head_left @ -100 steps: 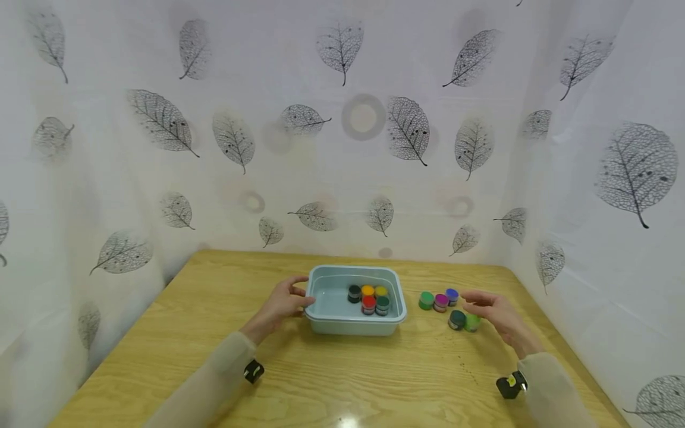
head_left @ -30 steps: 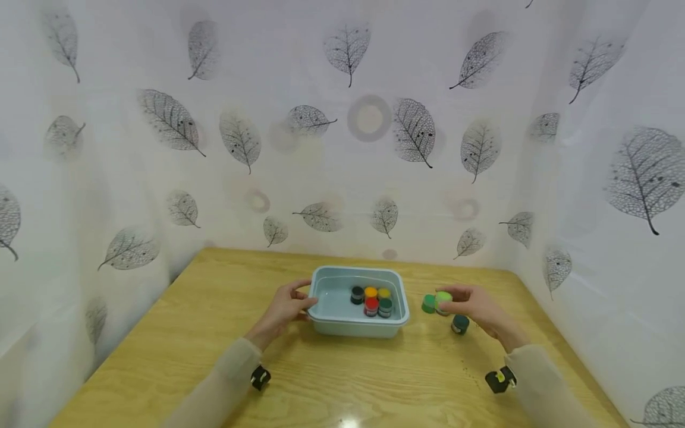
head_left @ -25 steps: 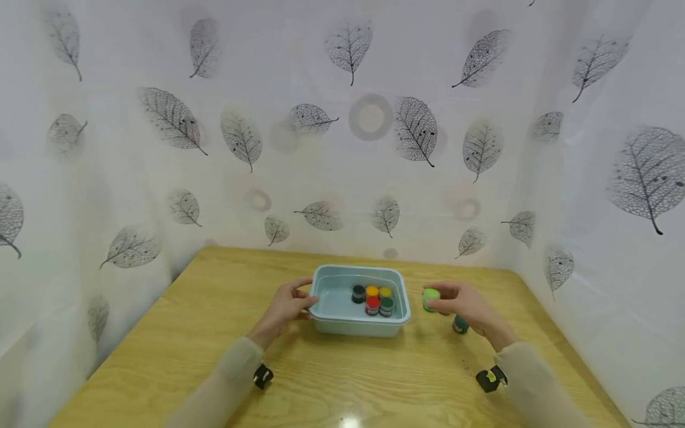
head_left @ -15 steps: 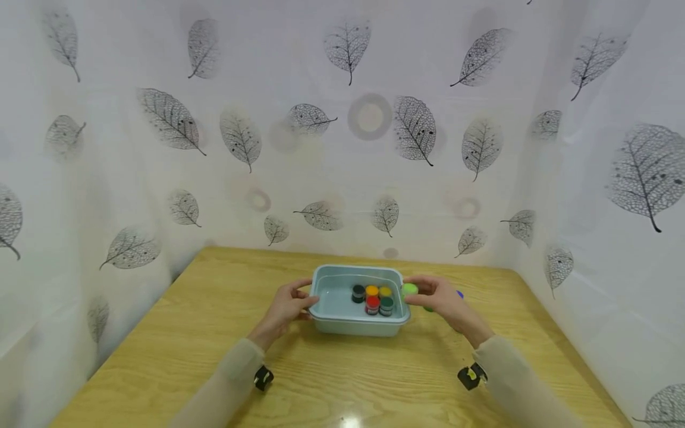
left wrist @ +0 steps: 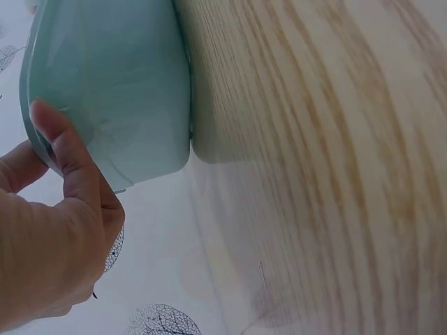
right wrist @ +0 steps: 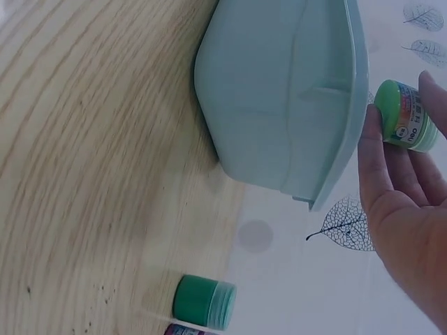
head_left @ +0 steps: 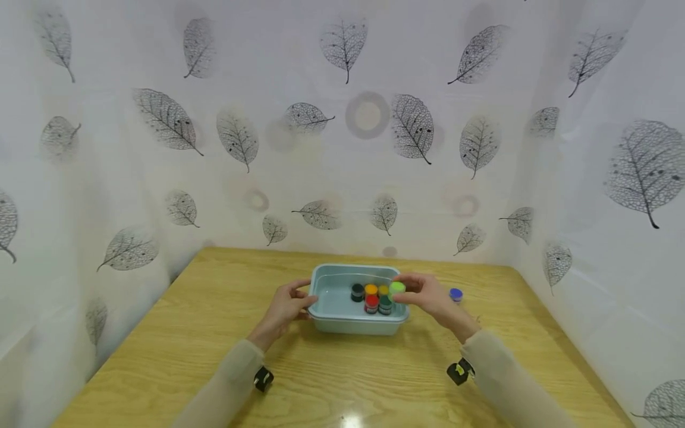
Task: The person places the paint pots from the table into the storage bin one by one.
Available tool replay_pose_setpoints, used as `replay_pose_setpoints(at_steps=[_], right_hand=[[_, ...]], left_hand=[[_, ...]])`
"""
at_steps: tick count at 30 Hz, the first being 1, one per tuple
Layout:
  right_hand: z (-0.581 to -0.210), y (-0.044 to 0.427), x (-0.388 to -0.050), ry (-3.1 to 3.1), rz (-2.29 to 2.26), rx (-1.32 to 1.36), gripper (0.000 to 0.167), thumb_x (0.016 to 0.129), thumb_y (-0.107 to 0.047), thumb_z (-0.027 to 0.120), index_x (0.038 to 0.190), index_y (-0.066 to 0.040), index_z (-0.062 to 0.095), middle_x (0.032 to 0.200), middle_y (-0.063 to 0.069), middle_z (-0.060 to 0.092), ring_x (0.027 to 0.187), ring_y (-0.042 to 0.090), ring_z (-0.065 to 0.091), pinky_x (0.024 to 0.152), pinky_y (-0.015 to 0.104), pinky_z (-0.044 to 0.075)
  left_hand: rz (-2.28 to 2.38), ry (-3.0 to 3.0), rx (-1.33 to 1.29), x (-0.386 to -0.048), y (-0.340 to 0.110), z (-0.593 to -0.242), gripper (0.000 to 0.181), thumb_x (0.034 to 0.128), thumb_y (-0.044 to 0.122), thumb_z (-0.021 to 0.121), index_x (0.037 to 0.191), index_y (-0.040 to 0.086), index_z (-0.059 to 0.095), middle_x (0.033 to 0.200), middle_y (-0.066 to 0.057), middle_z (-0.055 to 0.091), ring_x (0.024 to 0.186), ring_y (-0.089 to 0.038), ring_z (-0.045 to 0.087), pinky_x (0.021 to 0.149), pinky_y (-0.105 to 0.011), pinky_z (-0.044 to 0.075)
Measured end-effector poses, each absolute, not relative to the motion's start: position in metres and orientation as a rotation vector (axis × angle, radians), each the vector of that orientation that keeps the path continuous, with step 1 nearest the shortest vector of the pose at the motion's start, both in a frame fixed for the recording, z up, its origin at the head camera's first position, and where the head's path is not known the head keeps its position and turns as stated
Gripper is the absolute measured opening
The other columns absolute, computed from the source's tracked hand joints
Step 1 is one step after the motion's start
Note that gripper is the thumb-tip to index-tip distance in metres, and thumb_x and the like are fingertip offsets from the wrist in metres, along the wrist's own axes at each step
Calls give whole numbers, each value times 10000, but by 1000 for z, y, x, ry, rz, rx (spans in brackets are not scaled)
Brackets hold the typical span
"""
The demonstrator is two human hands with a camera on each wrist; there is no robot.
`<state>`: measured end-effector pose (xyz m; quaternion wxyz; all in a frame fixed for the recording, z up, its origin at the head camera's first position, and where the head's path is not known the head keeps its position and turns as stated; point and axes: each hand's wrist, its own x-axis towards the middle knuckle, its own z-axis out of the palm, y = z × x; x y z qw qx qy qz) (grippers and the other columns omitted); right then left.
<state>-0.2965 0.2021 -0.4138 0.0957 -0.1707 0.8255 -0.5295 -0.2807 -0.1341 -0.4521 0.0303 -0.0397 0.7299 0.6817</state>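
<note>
My left hand (head_left: 286, 308) grips the left rim of a pale blue plastic tub (head_left: 353, 327); the left wrist view shows thumb and fingers pinching that rim. Above the tub's right end, my right hand (head_left: 430, 297) holds a light green paint jar (right wrist: 405, 115) between thumb and fingers. In the right wrist view this jar is tilted on its side, just beyond the rim. Inside the tub stand a black jar (head_left: 357, 292), an orange jar (head_left: 371, 290), a red jar (head_left: 371, 304), a dark green jar (head_left: 385, 305) and a yellow jar (head_left: 383, 290), partly hidden.
On the wooden table (head_left: 214, 333), a blue jar (head_left: 455, 295) stands right of my right hand. The right wrist view shows a green jar (right wrist: 202, 301) and part of a purple jar (right wrist: 185, 330). A leaf-patterned curtain (head_left: 299, 154) surrounds the table.
My right hand has taken the light green jar from the jars on the right and carried it left over the tub's edge. My left hand keeps its hold on the rim.
</note>
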Motion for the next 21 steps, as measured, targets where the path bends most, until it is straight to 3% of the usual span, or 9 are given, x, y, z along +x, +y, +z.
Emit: replay_pose_setpoints(at_steps=[9,14,17,21], right_hand=[[-423,182,-301,2419,-1661,-607,518,849,-245,776,1284,-20,606,1188,52,670,1023,155,617,877,314,552],[-428,172,-305,2364,-1690,-649,516,857,-229,769,1287,-4,596,1170,77,663,1004,194,619,904,543,543],[-429,167,-307,2353,-1694,-656,477,870,-197,754,1281,-9,601,1187,108,652,1045,223,615,903,557,538],[-428,161,-311,2404,-1653,-627,464,862,-211,763,1267,-33,623,1164,102,664,1072,251,607,870,487,555]], left_hand=[[2091,2278,-121,-280,-134,-451,501,872,6,701,1353,31,563,915,-116,595,645,-166,650,591,-333,614],[2084,2283,-108,-278,-134,-449,508,873,9,703,1357,17,553,896,-113,601,644,-165,655,580,-337,612],[2075,2273,-94,-276,-134,-448,521,877,7,698,1372,2,532,898,-113,609,659,-168,658,604,-372,618],[2071,2273,-99,-277,-133,-447,523,876,3,697,1372,7,532,905,-113,613,671,-167,659,626,-389,623]])
